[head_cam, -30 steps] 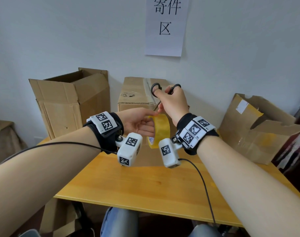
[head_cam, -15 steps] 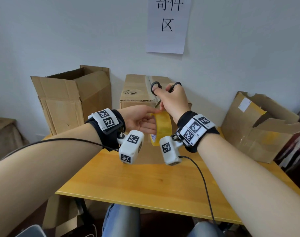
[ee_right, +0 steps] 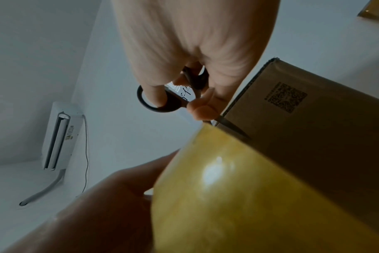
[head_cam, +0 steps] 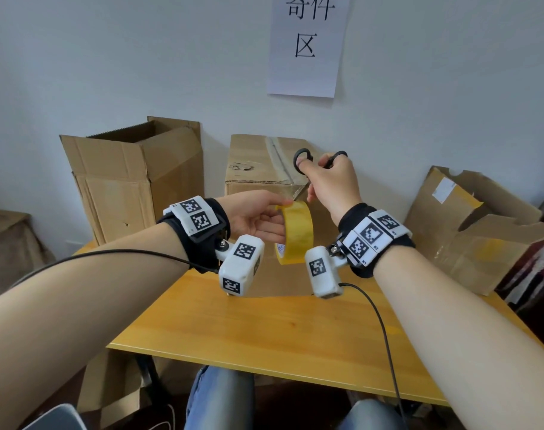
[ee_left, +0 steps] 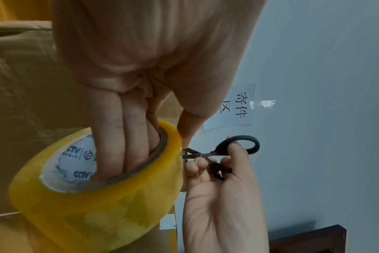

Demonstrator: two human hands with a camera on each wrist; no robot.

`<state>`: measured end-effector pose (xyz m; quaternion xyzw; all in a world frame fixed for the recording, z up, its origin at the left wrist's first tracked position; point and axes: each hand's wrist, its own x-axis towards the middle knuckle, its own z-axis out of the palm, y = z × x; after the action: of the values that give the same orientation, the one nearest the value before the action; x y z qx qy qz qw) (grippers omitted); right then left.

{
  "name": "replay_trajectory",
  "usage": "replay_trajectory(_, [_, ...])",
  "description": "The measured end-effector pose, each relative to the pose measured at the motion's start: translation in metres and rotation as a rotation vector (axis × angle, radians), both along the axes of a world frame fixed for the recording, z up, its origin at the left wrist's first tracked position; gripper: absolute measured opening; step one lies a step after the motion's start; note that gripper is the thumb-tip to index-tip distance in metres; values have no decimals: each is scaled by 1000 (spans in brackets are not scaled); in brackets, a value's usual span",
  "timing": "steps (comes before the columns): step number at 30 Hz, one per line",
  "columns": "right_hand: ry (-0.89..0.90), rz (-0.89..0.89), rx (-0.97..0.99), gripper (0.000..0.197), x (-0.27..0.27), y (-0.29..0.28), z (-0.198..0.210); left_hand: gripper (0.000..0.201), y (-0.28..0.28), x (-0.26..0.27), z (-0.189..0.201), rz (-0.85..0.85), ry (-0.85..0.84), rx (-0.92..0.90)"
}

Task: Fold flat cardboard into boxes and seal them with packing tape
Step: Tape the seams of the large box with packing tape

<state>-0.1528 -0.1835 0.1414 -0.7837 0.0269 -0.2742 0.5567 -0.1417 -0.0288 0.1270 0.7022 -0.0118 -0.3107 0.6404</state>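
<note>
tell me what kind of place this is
Probably a small parcel-packing or mailing corner in an office. A paper sign on the wall reads 寄件区, cardboard boxes stand on a wooden table, and the hands hold packing tape and scissors.

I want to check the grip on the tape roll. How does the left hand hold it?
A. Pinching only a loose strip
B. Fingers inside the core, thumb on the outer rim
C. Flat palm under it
B: in the left wrist view, the left hand has its fingers in the core of the tape roll, thumb on the rim.
</note>
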Motion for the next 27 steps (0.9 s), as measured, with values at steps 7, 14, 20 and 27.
replay_trajectory(7, [16,-9,62,29,-2,-9,-1,24,-2,-1,-2,-5,-12,9])
replay_trajectory(14, [40,-6,123,27,-2,-12,-3,24,-6,-2,-1,-8,-7,26])
replay_trajectory(20, [25,-24,89,28,2,-11,-3,25,-5,-1,-1,-15,-7,26])
replay_trajectory(27, [11,-50,39,29,0,-6,-1,24,-5,1,-1,-15,-4,23])
